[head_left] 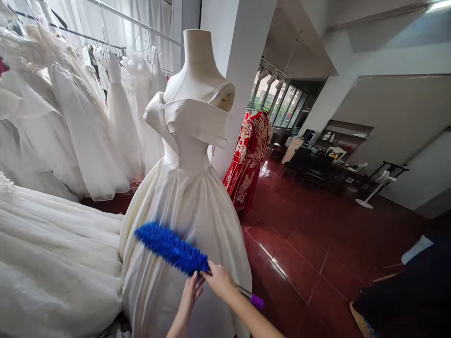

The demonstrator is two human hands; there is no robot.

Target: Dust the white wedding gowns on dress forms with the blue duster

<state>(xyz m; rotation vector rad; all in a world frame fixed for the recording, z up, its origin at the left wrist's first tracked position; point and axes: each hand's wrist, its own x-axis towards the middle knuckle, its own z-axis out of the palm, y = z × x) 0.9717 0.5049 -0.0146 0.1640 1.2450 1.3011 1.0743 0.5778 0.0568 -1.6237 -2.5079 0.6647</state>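
Note:
A blue microfiber duster (171,246) with a metal rod and a purple handle end (257,301) lies slantwise in front of the dress skirt. My right hand (219,280) is closed around the rod just below the blue head. Just left of it, my left hand (191,292) has its fingers partly apart, with the fingertips at the lower end of the blue fibers; whether they press on it I cannot tell. Behind the duster stands an off-white off-shoulder wedding gown (186,188) on a headless mannequin (198,61).
White gowns (81,117) hang from a rack at left, and a wide white skirt (52,253) spreads beside the mannequin. A red embroidered dress (249,159) stands behind. Red tiled floor (299,253) extends right, toward a cluttered desk (338,164) and a white stand (375,190). Dark fabric (412,291) fills the lower right.

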